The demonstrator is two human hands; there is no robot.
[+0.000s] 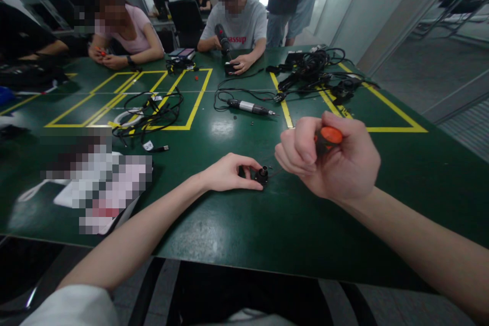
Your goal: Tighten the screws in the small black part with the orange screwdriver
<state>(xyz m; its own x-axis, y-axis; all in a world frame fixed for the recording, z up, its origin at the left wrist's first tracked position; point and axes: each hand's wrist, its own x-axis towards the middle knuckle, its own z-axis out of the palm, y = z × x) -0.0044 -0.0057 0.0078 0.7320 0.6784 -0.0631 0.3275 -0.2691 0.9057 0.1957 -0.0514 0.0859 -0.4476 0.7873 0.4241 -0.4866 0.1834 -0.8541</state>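
Note:
My left hand rests on the green table and grips a small round black part between thumb and fingers. A short dark cylinder stands up from the middle of that part. Raised to the right of it, my right hand is wrapped round a screwdriver with an orange and black handle. Its thin shaft is faint and points down and left toward the black part. Whether the tip touches the part I cannot tell. A tiny dark piece lies just beyond the part.
Beyond my hands lies an electric screwdriver with its cord. Coiled cables sit at left, and a heap of black cables at far right. Pouches lie left of my forearm. Across the table, a person holds a drill.

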